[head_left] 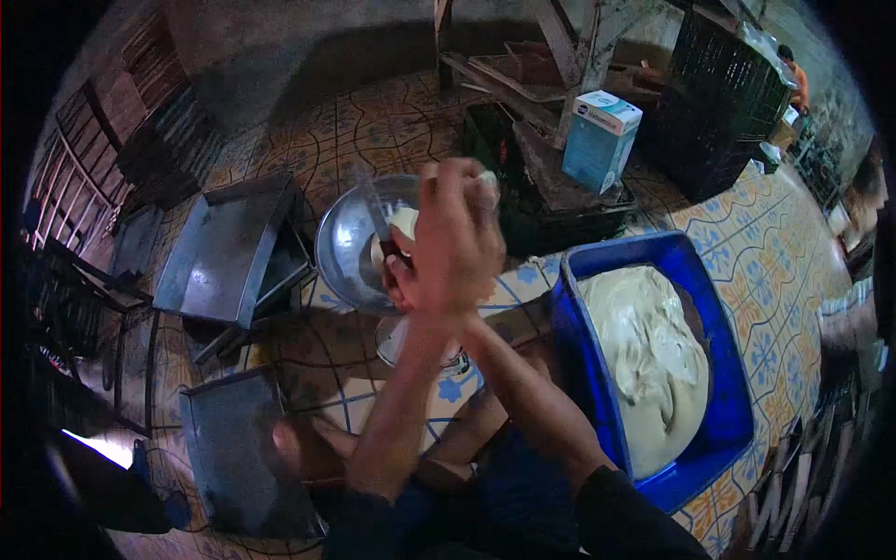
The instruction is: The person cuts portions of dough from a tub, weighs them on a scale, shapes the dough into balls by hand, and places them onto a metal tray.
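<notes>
Above a wide metal bowl (347,241), the right hand (399,283) is closed round the handle of a knife (374,207), whose blade slants up and away, presumably so that its edge lies clear of the fingers. The wrists appear crossed. The left hand (460,233) is bent and blurred; a pale bit shows at its fingertips, but whether it grips dough cannot be told. Pale dough also shows just beside the knife, partly hidden. The main mass of dough (644,364) lies slack in a blue tub (726,411) on the person's right, likely so placed for easy reach, while the bowl sits beneath the hands probably to catch what falls.

Patterned tiles (756,243) form the floor. Metal trays (219,261) stand at left; a blue box (597,154) rests on a low stack ahead, near dark crates (728,103). Behind rises a dim wall (373,37), and another person (798,82) appears far off at right.
</notes>
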The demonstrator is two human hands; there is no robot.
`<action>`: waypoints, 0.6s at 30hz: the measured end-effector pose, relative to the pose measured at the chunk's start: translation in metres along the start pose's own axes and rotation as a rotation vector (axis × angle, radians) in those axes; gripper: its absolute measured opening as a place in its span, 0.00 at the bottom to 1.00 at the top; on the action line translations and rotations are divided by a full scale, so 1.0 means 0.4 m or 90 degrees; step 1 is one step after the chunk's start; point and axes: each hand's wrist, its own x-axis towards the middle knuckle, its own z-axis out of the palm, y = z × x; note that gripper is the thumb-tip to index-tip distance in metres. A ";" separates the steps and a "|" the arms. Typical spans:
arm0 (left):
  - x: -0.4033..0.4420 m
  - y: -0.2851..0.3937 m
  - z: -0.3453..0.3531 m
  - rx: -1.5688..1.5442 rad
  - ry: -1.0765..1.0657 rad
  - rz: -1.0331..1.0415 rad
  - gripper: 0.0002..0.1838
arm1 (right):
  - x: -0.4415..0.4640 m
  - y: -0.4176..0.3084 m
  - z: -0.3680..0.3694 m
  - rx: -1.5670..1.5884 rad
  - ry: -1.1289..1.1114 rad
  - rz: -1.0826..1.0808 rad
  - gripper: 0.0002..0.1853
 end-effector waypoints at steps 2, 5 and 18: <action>-0.126 0.055 0.085 0.042 0.039 0.167 0.25 | -0.074 -0.029 -0.001 -0.048 -0.037 -0.002 0.25; -0.434 0.143 0.283 0.019 -0.409 0.108 0.32 | -0.174 0.088 -0.082 -0.193 -0.052 -0.062 0.27; -0.603 0.037 0.281 -0.065 -0.430 0.144 0.17 | -0.774 -0.029 -0.635 -0.391 0.524 -0.011 0.30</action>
